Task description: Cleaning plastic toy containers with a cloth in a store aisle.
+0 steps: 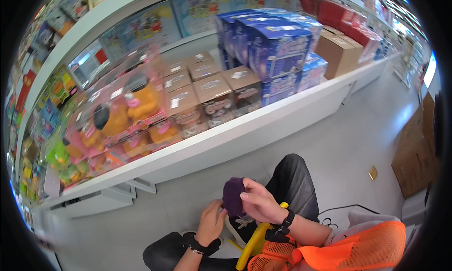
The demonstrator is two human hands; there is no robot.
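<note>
My right hand [259, 200] grips a small dark purple cloth item [233, 197], thumb on the near face and fingers behind it. What kind of item it is, I cannot tell. At its lower left edge are the fingertips of my left hand [210, 219], with the thumb close to the index finger; the exact contact is partly hidden. Both hands are in front of my bent legs, above a black shoe [243, 228] with light laces. A curved yellow bar [252, 246] passes just below my right wrist.
Ahead runs a white display shelf [226, 136] with brown boxes [212, 87], blue boxes [279, 48] and packaged orange dog toys [141, 101]. Large cardboard cartons [415, 158] stand at the right. A black cable [349, 205] and a small gold-coloured piece [373, 173] lie on the floor [339, 140].
</note>
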